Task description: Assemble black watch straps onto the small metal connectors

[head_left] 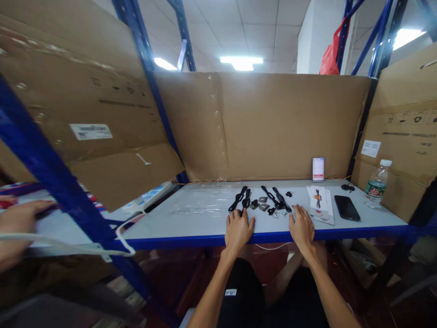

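Observation:
My left hand (239,228) rests with spread fingers at the front edge of the grey shelf (201,228), its fingertips by the lower ends of two black strap-like parts (238,199). My right hand (302,225) lies flat on the same edge, fingers apart and holding nothing. Just left of its fingertips are two more long black parts (282,199). Between the hands lie several small dark square pieces (263,207), small black clips (271,211) and small silvery bits. Clear plastic bags (201,200) lie flat to the left.
Printed leaflets (322,207), a black phone (347,207), keys (348,187) and a water bottle (376,184) are at the right. A small lit screen (318,169) leans on the back cardboard (290,127). Another person's hand (20,228) is far left, beyond a blue post.

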Motion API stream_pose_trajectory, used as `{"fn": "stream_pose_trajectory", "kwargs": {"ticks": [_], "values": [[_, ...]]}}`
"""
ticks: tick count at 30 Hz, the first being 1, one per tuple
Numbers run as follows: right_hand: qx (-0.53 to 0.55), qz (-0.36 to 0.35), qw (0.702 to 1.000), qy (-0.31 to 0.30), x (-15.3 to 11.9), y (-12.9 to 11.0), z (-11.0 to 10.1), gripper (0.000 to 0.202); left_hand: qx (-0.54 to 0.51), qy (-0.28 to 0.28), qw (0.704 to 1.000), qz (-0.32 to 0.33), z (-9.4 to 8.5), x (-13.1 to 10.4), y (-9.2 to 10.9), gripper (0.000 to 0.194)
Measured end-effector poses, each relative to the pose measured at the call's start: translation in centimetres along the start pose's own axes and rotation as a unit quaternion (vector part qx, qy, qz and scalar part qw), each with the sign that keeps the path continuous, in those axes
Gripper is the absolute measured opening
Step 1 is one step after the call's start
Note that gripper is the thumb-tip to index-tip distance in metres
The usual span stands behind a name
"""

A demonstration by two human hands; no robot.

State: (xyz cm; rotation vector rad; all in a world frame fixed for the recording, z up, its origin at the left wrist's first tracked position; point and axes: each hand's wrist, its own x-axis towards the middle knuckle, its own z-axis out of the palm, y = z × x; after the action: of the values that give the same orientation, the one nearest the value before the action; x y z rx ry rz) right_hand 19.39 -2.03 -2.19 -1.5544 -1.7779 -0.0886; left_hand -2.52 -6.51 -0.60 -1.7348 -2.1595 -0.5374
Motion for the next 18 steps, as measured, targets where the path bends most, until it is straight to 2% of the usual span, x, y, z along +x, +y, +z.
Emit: {"fn": "stream_pose_trajectory", "kwargs": {"ticks": [7, 14, 18], "values": [[-0.004, -0.007, 1.000, 0.011, 0.0, 0.2, 0.2, 0.040, -0.025, 0.021, 0.999, 0.012, 1.5, 0.5, -0.8, 0.057], [-0.017, -0.007, 1.000, 0.012, 0.0, 0.1, -0.1, 0.040, -0.004, -0.041, 0.998, 0.040, 1.5, 3.8, -2.4, 0.061], [-0.024, -0.006, 1.000, 0.005, -0.2, -0.1, -0.4, 0.040, 0.018, -0.061, 0.997, 0.047, 1.9, 4.0, -2.8, 0.061]]}}
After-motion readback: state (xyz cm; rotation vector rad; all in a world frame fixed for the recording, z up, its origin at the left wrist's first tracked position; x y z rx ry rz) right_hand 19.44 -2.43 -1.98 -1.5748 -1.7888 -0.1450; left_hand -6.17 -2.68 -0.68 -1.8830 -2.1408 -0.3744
